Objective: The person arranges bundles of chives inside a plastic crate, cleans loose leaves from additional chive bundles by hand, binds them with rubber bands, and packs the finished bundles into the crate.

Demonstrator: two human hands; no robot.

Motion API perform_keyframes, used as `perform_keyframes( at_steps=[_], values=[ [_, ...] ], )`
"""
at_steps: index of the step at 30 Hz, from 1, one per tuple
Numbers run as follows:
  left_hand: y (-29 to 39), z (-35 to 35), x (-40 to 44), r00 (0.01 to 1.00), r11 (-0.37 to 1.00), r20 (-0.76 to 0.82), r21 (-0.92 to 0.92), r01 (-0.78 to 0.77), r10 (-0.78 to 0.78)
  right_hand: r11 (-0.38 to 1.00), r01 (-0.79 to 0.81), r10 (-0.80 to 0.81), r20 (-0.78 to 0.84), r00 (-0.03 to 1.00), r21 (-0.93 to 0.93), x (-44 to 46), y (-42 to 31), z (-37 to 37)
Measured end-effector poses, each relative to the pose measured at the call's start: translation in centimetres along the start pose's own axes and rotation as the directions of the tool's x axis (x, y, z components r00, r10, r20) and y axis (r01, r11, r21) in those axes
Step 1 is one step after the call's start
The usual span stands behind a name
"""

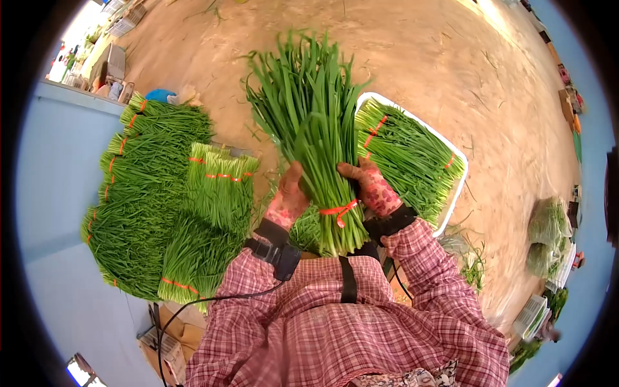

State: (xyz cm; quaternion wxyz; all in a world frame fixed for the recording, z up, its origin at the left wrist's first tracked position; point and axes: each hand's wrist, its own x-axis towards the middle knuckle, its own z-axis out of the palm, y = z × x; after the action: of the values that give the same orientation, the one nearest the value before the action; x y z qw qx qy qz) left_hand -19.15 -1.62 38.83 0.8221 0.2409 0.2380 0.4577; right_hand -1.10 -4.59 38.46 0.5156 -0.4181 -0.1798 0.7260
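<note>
A thick bunch of garlic chives [316, 148] stands upright in front of my body, leaf tips pointing away from me. An orange-red tie [339, 211] is knotted around its pale stem end. My left hand [289, 198], in a patterned pink glove, grips the bunch's left side above the tie. On the opposite side my right hand [374, 186] grips it too, thumb laid across the leaves. The palms and most fingers are hidden behind the bunch.
At left, tied chive bunches [148, 193] are piled against a blue wall [58, 174]. A white crate [460, 193] of tied bunches sits at right on the brown floor [509, 129]. Plastic-wrapped greens [548, 222] lie further right. A black cable [213, 298] runs from my left wrist.
</note>
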Motion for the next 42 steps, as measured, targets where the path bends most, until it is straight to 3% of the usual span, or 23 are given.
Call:
perform_keyframes(
  at_steps=[1,4,6,8,12,15,18,19,20,21,24,26,27,30,31,33,35,36,38,39,40,41,42],
  values=[
    [-0.1,-0.1,-0.1,0.996,0.994,-0.032,0.076,-0.075,0.077,0.998,0.042,-0.043,-0.029,0.999,-0.036,0.1,0.1,0.0],
    [-1.5,-2.7,0.3,0.967,0.929,-0.242,0.332,0.163,-0.083,0.992,0.079,-0.086,-0.077,0.993,-0.098,0.2,1.0,0.0],
    [-0.5,-1.7,0.1,0.888,0.935,-0.412,0.184,0.302,-0.205,0.999,-0.004,0.012,-0.209,0.978,0.04,1.1,2.4,-1.0],
    [-2.1,-3.6,0.4,0.924,0.981,-0.331,-0.045,0.188,-0.192,0.996,-0.022,0.035,-0.165,0.986,0.082,0.9,2.8,-2.1],
    [-2.4,-4.6,-0.2,0.932,0.987,-0.329,-0.004,0.16,-0.152,0.994,-0.073,0.08,-0.089,0.993,0.077,1.8,4.3,-4.0],
    [-3.9,-7.1,-0.9,0.937,0.96,-0.349,0.267,0.087,0.012,0.988,-0.104,0.104,0.002,0.995,0.118,2.2,4.8,-4.6],
    [-6.2,-12.0,-0.5,0.955,0.512,-0.169,0.859,0.022,0.244,0.978,0.069,-0.069,0.004,0.998,-0.197,2.3,5.3,-3.7],
    [-5.9,-11.5,-0.4,0.947,0.5,-0.163,0.866,0.003,0.278,0.934,0.072,-0.108,-0.085,0.991,-0.349,1.9,5.0,-3.0],
    [-6.0,-10.8,-0.4,0.926,0.723,-0.289,0.691,0.027,0.242,0.72,0.044,-0.336,-0.293,0.895,-0.692,1.9,5.8,-2.8],
    [-4.2,-7.2,-0.2,0.889,0.888,-0.411,0.459,0.01,0.202,0.733,0.114,-0.387,-0.272,0.881,-0.671,1.6,5.3,-2.1],
    [-3.5,-6.1,-0.2,0.887,0.827,-0.381,0.562,-0.002,0.261,0.628,0.293,-0.533,-0.124,0.837,-0.721,1.9,3.0,0.5],
    [-3.2,-4.8,0.0,0.847,0.815,-0.432,0.579,-0.003,0.31,0.244,0.125,-0.522,-0.022,0.852,-0.962,2.9,0.9,3.4],
    [-3.6,-5.1,0.1,0.84,0.8,-0.429,0.6,-0.012,0.334,0.227,0.104,-0.508,-0.027,0.861,-0.968,3.3,0.9,4.2],
    [-4.2,-5.8,0.1,0.833,0.825,-0.488,0.561,0.07,0.261,0.338,0.069,-0.464,-0.103,0.88,-0.939,3.5,1.2,3.8],
    [-4.3,-6.4,0.1,0.851,0.849,-0.47,0.526,0.055,0.236,0.454,0.219,-0.523,-0.059,0.85,-0.864,3.6,2.2,2.9],
    [-4.3,-8.1,-0.2,0.891,0.846,-0.408,0.531,0.055,0.198,0.742,0.265,-0.427,-0.131,0.895,-0.616,2.2,2.6,2.3],
    [-4.4,-10.1,-0.6,0.917,0.77,-0.296,0.637,-0.02,0.268,0.885,0.235,-0.326,-0.174,0.929,-0.403,-0.1,2.1,2.4],
    [-5.2,-13.1,-0.8,0.923,0.886,-0.342,0.464,0.001,0.178,0.91,0.123,-0.23,-0.237,0.944,-0.395,-1.7,1.6,2.5],
    [-6.8,-19.1,-1.3,0.906,0.998,-0.424,0.055,0.034,-0.007,0.976,0.096,-0.126,-0.15,0.981,-0.194,-4.2,2.2,0.4],
    [-3.9,-15.2,-1.0,0.853,0.995,-0.514,-0.008,0.103,-0.093,0.988,0.095,-0.097,-0.006,0.995,-0.12,-5.3,2.8,-1.0],
    [-4.3,-16.6,-1.3,0.901,0.936,-0.432,0.334,0.11,0.048,0.995,0.084,-0.077,0.143,0.987,-0.047,-6.5,3.0,-2.3],
    [-4.7,-18.0,-1.6,0.923,0.73,-0.334,0.677,0.094,0.191,0.984,-0.087,0.113,0.164,0.98,-0.157,-7.9,2.8,-3.2],
    [-5.1,-19.4,-1.8,0.918,0.457,-0.229,0.888,0.06,0.325,0.861,-0.215,0.271,0.057,0.961,-0.461,-8.6,2.4,-4.0]
  ],
)
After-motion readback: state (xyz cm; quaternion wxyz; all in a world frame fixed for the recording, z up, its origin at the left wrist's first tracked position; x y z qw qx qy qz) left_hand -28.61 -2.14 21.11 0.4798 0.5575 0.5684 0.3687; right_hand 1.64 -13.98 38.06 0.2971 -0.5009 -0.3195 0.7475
